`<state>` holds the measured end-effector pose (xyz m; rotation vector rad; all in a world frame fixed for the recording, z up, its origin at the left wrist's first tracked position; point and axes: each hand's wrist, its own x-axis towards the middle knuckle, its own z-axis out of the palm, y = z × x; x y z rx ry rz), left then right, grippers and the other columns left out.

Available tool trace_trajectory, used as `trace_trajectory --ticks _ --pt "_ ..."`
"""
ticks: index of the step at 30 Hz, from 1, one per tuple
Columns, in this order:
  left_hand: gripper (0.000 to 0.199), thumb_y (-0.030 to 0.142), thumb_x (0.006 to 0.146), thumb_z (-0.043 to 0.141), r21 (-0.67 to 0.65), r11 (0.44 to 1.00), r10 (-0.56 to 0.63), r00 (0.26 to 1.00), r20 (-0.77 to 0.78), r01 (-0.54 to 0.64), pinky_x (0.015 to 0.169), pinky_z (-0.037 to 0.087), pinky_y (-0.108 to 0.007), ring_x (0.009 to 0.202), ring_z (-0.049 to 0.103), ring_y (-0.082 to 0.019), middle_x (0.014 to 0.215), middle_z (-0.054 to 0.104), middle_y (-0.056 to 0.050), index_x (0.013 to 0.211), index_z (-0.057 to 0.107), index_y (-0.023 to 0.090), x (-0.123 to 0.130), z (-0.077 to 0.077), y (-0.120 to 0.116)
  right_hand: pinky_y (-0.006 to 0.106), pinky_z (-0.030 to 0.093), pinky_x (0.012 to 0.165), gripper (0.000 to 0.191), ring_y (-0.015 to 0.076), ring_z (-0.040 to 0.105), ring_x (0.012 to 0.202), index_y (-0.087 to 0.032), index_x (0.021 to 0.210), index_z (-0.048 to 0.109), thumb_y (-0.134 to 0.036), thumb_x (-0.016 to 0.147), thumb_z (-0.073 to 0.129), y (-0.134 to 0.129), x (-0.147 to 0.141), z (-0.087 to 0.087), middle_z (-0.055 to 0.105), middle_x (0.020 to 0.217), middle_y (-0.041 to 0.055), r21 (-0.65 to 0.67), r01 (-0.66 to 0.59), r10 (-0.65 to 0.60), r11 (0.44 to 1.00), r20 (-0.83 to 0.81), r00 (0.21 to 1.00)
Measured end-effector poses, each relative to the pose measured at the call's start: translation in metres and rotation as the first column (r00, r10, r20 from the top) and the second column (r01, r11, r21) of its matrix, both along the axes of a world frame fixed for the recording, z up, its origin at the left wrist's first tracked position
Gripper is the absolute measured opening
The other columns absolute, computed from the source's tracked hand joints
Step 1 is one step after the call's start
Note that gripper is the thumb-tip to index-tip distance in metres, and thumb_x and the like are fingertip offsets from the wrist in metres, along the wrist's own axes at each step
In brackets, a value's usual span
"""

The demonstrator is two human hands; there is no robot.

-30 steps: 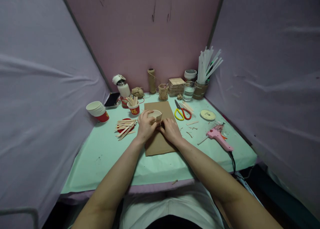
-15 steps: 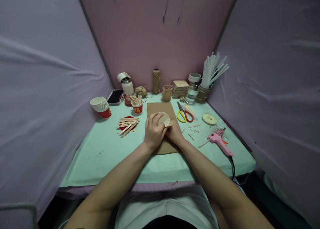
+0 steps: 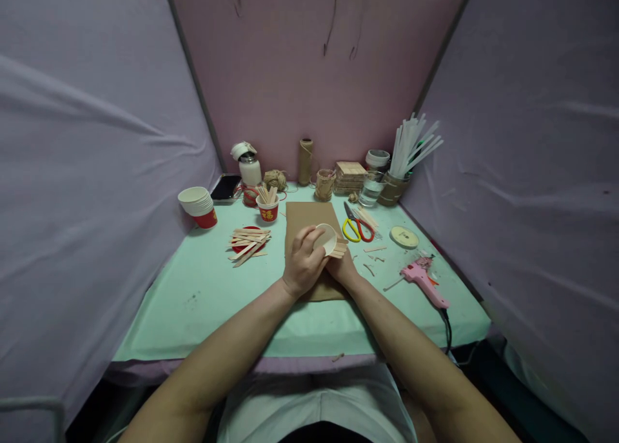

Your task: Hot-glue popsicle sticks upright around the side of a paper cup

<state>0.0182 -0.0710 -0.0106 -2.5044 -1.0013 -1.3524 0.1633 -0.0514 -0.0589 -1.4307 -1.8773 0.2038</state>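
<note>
Over the brown cardboard sheet (image 3: pixel 309 214), a white paper cup (image 3: pixel 327 238) is held tilted, its mouth toward me. My left hand (image 3: pixel 305 262) is closed around its left side, fingers at the rim. Several wooden craft sticks (image 3: pixel 340 249) lie side by side against the cup's right outer side. My right hand (image 3: pixel 344 272) is closed under the cup and the sticks, supporting them from below; most of its fingers are hidden. To the right of the hands are scissors (image 3: pixel 352 230) with one yellow and one red handle.
A pink glue gun (image 3: pixel 425 285) lies at the right, its cord over the table edge. Loose sticks (image 3: pixel 247 243) rest on a red lid. Stacked paper cups (image 3: pixel 199 207) stand at the left. A glass of water (image 3: pixel 371 190) and white glue sticks (image 3: pixel 410 143) stand at the back right.
Both hands have turned the cup a little to the right, so the row of craft sticks on its side now shows more. The view has shifted slightly.
</note>
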Motion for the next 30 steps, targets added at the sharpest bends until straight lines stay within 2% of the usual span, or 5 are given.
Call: trace_trajectory --ticks 10,16,23,26,30 --pt "0.016 0.025 0.08 0.068 -0.122 0.99 -0.04 0.976 0.213 0.068 0.106 0.039 -0.048 0.12 0.046 -0.025 0.121 0.057 -0.009 0.071 0.057 0.019 -0.019 -0.007 0.037 0.035 0.046 0.077 0.022 0.0229 0.056 0.087 -0.018 0.101 0.058 -0.032 0.084 0.062 -0.006 -0.001 0.009 0.061 0.093 0.0074 0.066 -0.021 0.028 0.998 -0.1 0.995" --pt "0.015 0.022 0.074 0.072 -0.387 0.912 -0.079 0.985 0.154 0.134 0.109 0.037 -0.047 0.127 0.045 -0.027 0.134 0.046 -0.009 0.082 0.059 0.019 -0.031 -0.011 0.048 0.036 0.044 0.079 0.026 0.024 0.056 0.089 -0.018 0.102 0.059 -0.033 0.082 0.068 -0.006 0.001 0.006 0.064 0.096 0.008 -0.003 0.049 -0.049 0.999 -0.035 0.998" --pt "0.115 0.026 0.058 0.084 -0.617 0.75 -0.103 0.963 0.249 0.239 0.111 0.034 -0.046 0.133 0.044 -0.03 0.147 0.037 -0.016 0.15 0.014 0.026 -0.046 -0.026 0.052 0.036 0.042 0.081 0.026 0.024 0.056 0.096 -0.018 0.103 0.061 -0.029 0.081 0.07 -0.006 0.001 0.006 0.064 0.101 0.0083 -0.096 0.071 -0.068 0.993 0.033 0.997" --pt "0.126 0.027 0.061 0.082 -0.704 0.649 -0.081 0.947 0.311 0.287 0.107 0.039 -0.044 0.124 0.054 -0.027 0.135 0.054 -0.014 0.152 -0.005 0.025 -0.044 -0.032 0.056 0.037 0.041 0.084 0.026 0.0251 0.055 0.1 -0.018 0.106 0.063 -0.028 0.083 0.069 -0.006 0.0 0.009 0.065 0.104 0.0094 -0.131 0.085 -0.077 0.988 0.067 0.995" --pt "0.123 0.03 0.06 0.082 -0.715 0.667 0.005 0.958 0.286 0.21 0.106 0.04 -0.043 0.126 0.052 -0.029 0.136 0.054 -0.015 0.153 0.001 0.02 -0.036 -0.035 0.06 0.037 0.039 0.088 0.021 0.0255 0.054 0.105 -0.02 0.106 0.065 -0.025 0.085 0.065 -0.004 -0.002 0.013 0.066 0.107 0.0089 -0.153 0.091 -0.078 0.984 0.09 0.993"
